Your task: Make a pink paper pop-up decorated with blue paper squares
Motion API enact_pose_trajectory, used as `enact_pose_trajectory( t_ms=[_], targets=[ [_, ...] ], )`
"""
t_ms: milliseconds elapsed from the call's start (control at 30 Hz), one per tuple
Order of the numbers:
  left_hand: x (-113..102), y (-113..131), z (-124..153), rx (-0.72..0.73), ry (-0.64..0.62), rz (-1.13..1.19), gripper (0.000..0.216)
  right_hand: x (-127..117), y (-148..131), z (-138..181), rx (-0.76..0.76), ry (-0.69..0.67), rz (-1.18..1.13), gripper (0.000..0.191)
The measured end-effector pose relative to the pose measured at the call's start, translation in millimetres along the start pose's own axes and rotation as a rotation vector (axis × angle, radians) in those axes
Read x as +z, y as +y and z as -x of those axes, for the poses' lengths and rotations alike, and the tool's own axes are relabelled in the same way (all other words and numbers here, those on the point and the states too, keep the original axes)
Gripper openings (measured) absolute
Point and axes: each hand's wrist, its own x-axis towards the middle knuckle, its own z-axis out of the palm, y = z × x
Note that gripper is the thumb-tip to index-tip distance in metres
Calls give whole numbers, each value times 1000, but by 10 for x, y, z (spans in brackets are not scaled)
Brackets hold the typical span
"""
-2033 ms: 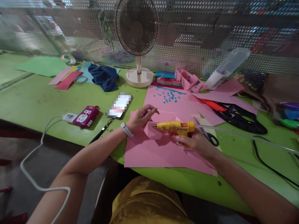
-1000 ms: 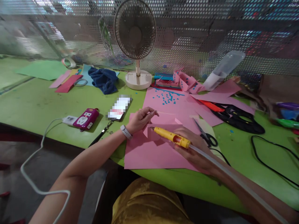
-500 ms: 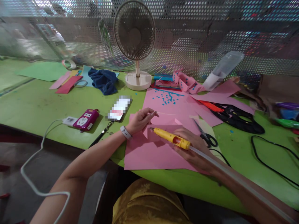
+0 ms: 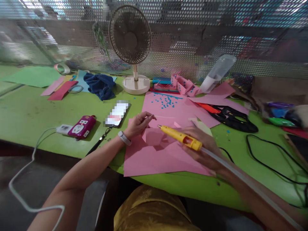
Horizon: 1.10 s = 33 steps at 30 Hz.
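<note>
My right hand (image 4: 201, 142) is wrapped round a yellow hot glue gun (image 4: 180, 137), with a long pale glue stick (image 4: 231, 171) running out of its back. The nozzle points left, just above the far edge of a folded pink paper piece (image 4: 154, 137). Curled at that piece's left end, my left hand (image 4: 139, 124) has its fingers bent round and appears to hold it; the contact is partly hidden. A white watch band circles the left wrist. Beneath lies a larger pink sheet (image 4: 146, 163). Scissors seen earlier are mostly behind my right hand.
A fan (image 4: 136, 85) stands at the back. Blue dots lie on another pink sheet (image 4: 149, 104). To the left are a phone (image 4: 117, 114), a purple power adapter (image 4: 81, 127) and a blue cloth (image 4: 99, 86). A black mask-shaped piece (image 4: 235, 118) and black cable (image 4: 260, 163) lie right.
The glue gun has moved right and slightly up, its nozzle leaving the left end of the folded paper. My left hand keeps its pose. The view has shifted a little right.
</note>
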Motion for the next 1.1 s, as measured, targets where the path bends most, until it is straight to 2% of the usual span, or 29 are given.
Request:
enact_pose_trajectory(
  t_ms=[133, 200, 367, 467, 567, 700, 833, 933, 1033, 1100],
  targets=[
    [-14, -42, -4, -60, 4, 29, 33, -353, 287, 111, -29, 102, 183, 29],
    [-17, -39, -7, -80, -4, 29, 32, -538, 505, 246, 38, 127, 265, 28],
    [-20, 29, -33, -79, 6, 21, 33, -917, 1084, 709, 389, 183, 508, 19],
    [-34, 58, -58, -15, 55, -23, 32, -1063, 1346, 900, 559, 160, 570, 25],
    [-57, 68, -76, 17, 127, -1, 31, -1142, 1499, 962, 665, 138, 625, 33],
    [-71, 105, -67, -20, 132, 116, 34, -1152, 1616, 962, 686, 87, 626, 33],
    [-70, 140, -46, -99, 15, 367, 36, -1189, 1768, 1007, 697, 33, 608, 30],
    [-78, 145, -37, -126, -51, 486, 35, -1284, 1790, 969, 630, -86, 606, 29],
    [-77, 159, -25, -134, -110, 512, 33, -1259, 1510, 737, 542, -34, 652, 31],
    [-68, 174, -15, -132, -122, 480, 33, -1082, 1171, 471, 470, 19, 560, 23]
  ],
)
